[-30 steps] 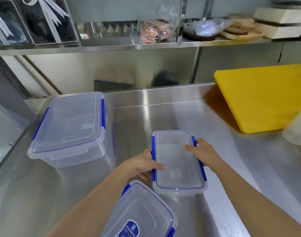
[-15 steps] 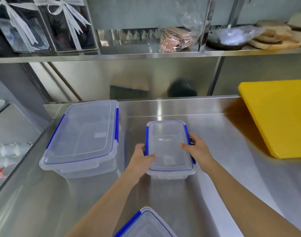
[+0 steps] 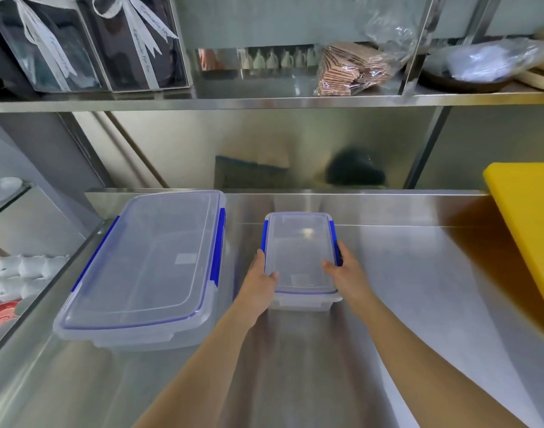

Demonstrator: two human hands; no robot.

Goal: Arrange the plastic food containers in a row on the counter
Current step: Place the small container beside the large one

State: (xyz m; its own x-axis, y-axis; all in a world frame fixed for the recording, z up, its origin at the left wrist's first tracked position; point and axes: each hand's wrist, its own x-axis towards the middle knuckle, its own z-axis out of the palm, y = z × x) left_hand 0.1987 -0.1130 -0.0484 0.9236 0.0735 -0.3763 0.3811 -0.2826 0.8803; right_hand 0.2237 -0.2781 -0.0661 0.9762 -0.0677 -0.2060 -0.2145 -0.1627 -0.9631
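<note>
Steel counter (image 3: 419,304) held it all. Both hands, the left hand (image 3: 258,282) and right hand (image 3: 346,273), gripped the small container (image 3: 300,254), pushed farther back, level with the big container (image 3: 147,264) at nine o'clock. Row growing; the third box slid from view.

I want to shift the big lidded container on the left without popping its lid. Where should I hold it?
Probably grip the large container by its two long sides, one hand from each side, palms below the blue clips. It lies flat on the counter, lid shut, too wide for one hand; the small container is held likewise.
</note>
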